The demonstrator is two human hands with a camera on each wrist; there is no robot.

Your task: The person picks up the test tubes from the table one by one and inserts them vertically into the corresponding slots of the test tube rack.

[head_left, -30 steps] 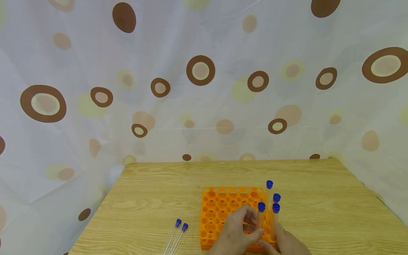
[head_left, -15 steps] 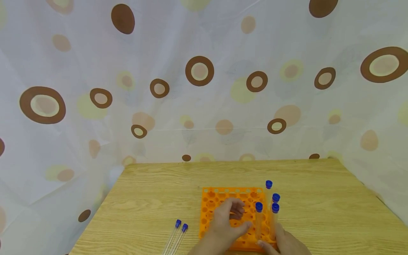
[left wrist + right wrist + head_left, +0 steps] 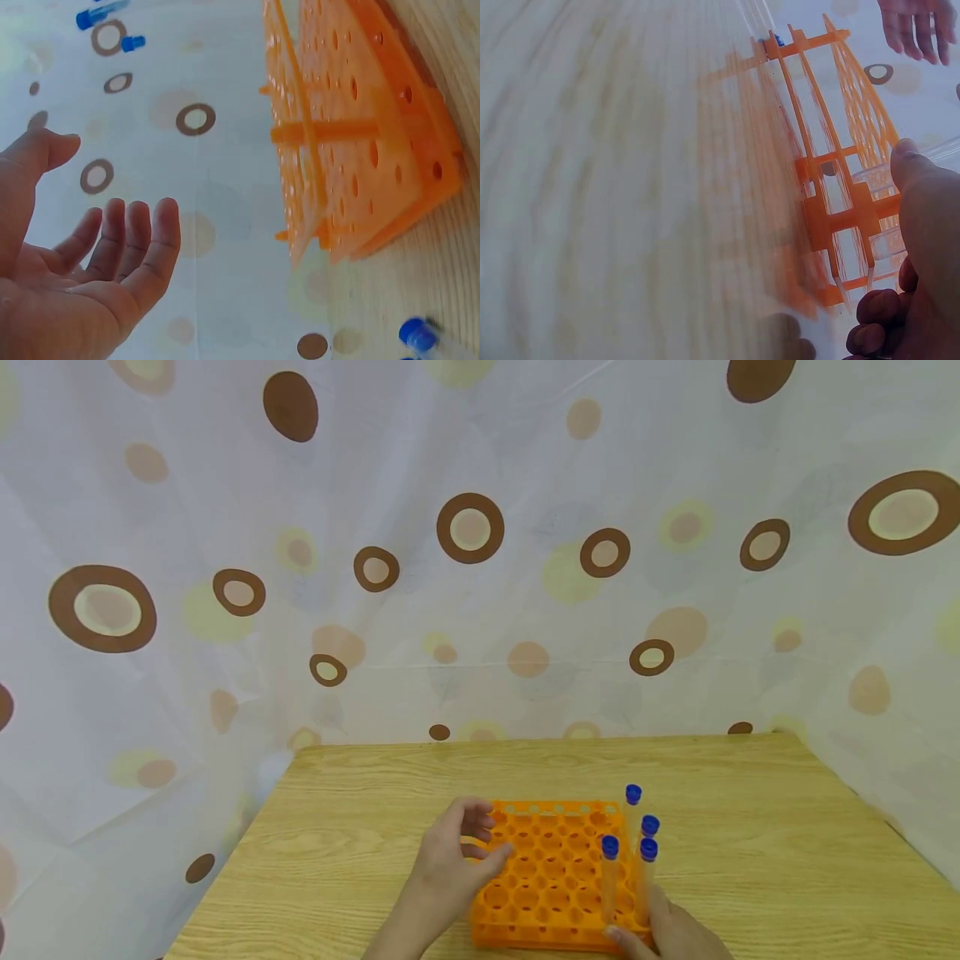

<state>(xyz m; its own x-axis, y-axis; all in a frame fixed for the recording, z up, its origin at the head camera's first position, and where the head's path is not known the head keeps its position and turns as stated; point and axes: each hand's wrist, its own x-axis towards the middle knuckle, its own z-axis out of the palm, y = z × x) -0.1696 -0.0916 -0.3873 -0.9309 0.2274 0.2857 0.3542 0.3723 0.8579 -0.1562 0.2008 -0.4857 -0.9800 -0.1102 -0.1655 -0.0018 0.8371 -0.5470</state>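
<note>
An orange test tube rack (image 3: 555, 868) stands on the table. Several blue-capped test tubes (image 3: 610, 881) stand upright along its right side. Over the rack's left edge hovers my left hand (image 3: 453, 860), its fingers loosely bent and thumb apart, holding nothing. The left wrist view shows the same empty left hand (image 3: 97, 262) apart from the rack (image 3: 352, 135). My right hand (image 3: 678, 931) grips the rack's front right corner beside the tubes. In the right wrist view the right hand's (image 3: 930, 247) thumb lies on the rack's end (image 3: 844, 217), with the other fingers curled below.
A blue cap (image 3: 416, 334) of a tube lying on the wooden table (image 3: 360, 793) shows in the left wrist view; in the head view my left arm hides that spot. A spotted curtain (image 3: 525, 610) hangs behind the table and along its sides.
My left hand has let go of the front-left tube in the group and moved left across the rack. Its arm now covers two lying tubes. My right hand stays at the rack's corner.
</note>
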